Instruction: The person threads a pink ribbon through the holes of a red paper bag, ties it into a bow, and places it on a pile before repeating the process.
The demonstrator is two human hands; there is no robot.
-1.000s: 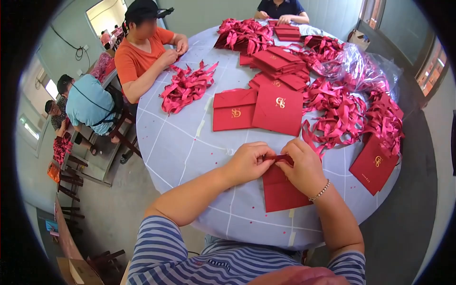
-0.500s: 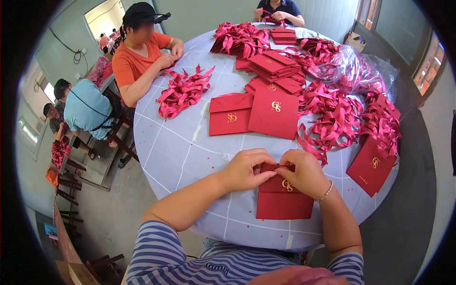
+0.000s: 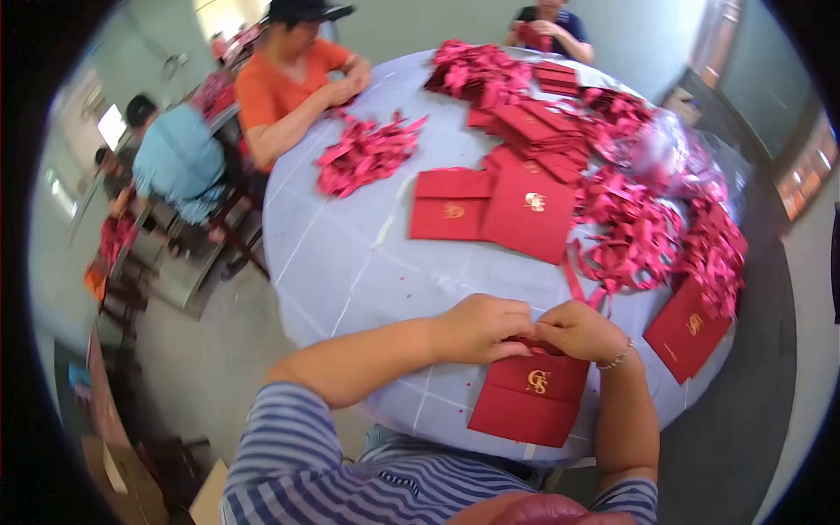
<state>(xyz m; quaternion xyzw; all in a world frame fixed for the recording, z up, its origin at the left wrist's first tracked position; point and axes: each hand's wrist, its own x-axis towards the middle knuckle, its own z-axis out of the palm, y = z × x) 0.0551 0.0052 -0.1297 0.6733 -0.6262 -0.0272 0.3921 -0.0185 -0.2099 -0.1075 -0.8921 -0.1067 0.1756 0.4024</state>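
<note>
A red paper bag (image 3: 534, 407) with a gold logo lies flat on the table near my body, slightly slanted, its lower part folded across. My left hand (image 3: 486, 329) is closed at the bag's top edge, thumb and fingers pinched together. Close beside it, my right hand (image 3: 581, 333), with a beaded bracelet at the wrist, also pinches that edge, fingers bent inward. A bit of dark red shows between the fingertips; whether it is ribbon or the bag's rim I cannot make out.
More red bags (image 3: 529, 210) lie ahead, with stacked bags behind. Heaps of red ribbon (image 3: 634, 232) and clear plastic (image 3: 665, 153) cover the right. Another ribbon pile (image 3: 369, 150) lies left, near a person in orange (image 3: 284, 96). Another person sits across the round table (image 3: 328, 280).
The view has shifted, so the table's contents appear farther right. The bag now lies more slanted, and both hands stay closed at its top edge.
</note>
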